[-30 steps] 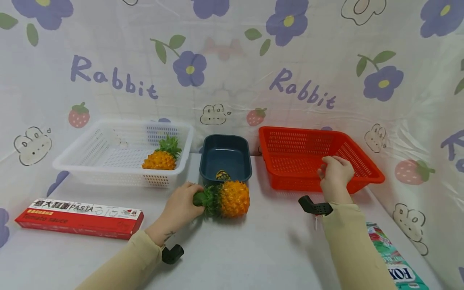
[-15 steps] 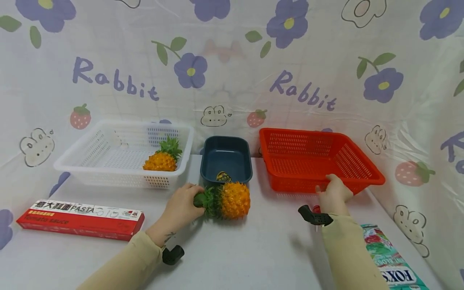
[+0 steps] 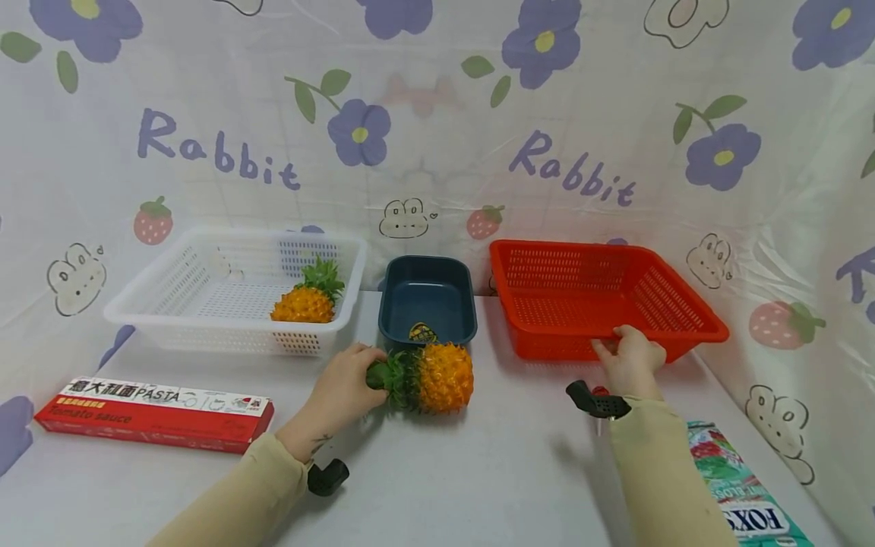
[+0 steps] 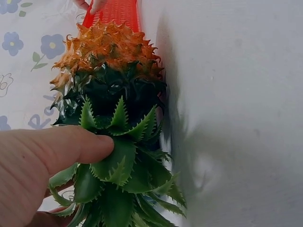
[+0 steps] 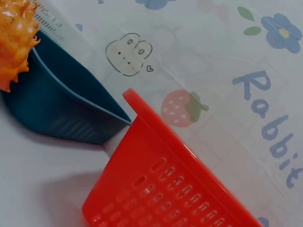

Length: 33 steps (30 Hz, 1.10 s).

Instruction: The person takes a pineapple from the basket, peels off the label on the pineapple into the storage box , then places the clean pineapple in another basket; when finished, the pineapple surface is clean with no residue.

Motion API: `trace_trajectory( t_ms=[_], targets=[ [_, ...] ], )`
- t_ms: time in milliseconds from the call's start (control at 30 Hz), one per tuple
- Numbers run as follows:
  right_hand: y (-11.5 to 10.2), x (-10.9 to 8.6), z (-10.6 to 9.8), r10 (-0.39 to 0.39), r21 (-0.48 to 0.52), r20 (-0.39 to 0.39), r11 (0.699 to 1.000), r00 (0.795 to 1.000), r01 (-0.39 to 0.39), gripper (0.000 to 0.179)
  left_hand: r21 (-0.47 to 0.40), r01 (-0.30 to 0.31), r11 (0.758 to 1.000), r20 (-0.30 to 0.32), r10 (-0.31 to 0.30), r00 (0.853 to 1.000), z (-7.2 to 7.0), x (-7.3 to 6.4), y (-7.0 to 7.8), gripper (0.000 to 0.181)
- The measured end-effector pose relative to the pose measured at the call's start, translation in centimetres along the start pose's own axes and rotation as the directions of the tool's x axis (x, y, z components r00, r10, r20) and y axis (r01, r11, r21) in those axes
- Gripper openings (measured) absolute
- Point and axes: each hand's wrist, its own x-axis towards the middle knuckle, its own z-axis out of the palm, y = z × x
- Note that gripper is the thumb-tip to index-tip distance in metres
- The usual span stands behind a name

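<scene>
My left hand [image 3: 342, 391] grips a toy-like pineapple [image 3: 444, 378] by its leafy green crown. The pineapple lies sideways in front of the dark blue bin [image 3: 427, 296], its orange end pointing right. In the left wrist view the thumb presses on the crown leaves [image 4: 113, 165]. My right hand [image 3: 632, 361] pinches the front rim of the red basket [image 3: 547, 346], fingers over the edge and thumb against the outer wall. The right wrist view shows the basket's perforated side but not the hand.
A white basket [image 3: 205, 334] at left holds another pineapple [image 3: 304, 304]. A red pasta box [image 3: 157, 418] lies at front left. At front right is a green FOX'S bag [image 3: 741, 486], partly behind the sleeve. A small red-topped item [image 3: 600, 391] sits under the right wrist. Patterned cloth hangs behind.
My right hand has come down from above the red basket and taken hold of its front rim. My left hand and the pineapple have stayed in place.
</scene>
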Motion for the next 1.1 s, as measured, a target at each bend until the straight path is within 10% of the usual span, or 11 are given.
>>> trace_trajectory(
  t_ms=[367, 700, 1100],
  targets=[
    [-0.3, 0.2, 0.3, -0.025, -0.023, -0.008, 0.999, 1.000, 0.025, 0.079, 0.074, 0.054, 0.996, 0.058, -0.058, 0.997, -0.8, 0.2, 0.8, 0.054],
    [-0.3, 0.2, 0.3, -0.028, -0.034, -0.026, 0.999, 0.999, 0.028, 0.077, 0.139, 0.085, 0.987, 0.115, -0.101, 0.988, -2.8, 1.1, 4.8, 0.073],
    [0.0, 0.3, -0.1, -0.029, -0.043, -0.023, 0.999, 0.999, 0.028, 0.080, 0.265, -0.040, 0.963, 0.210, -0.017, 0.977, 1.2, 3.4, 8.4, 0.087]
  ],
)
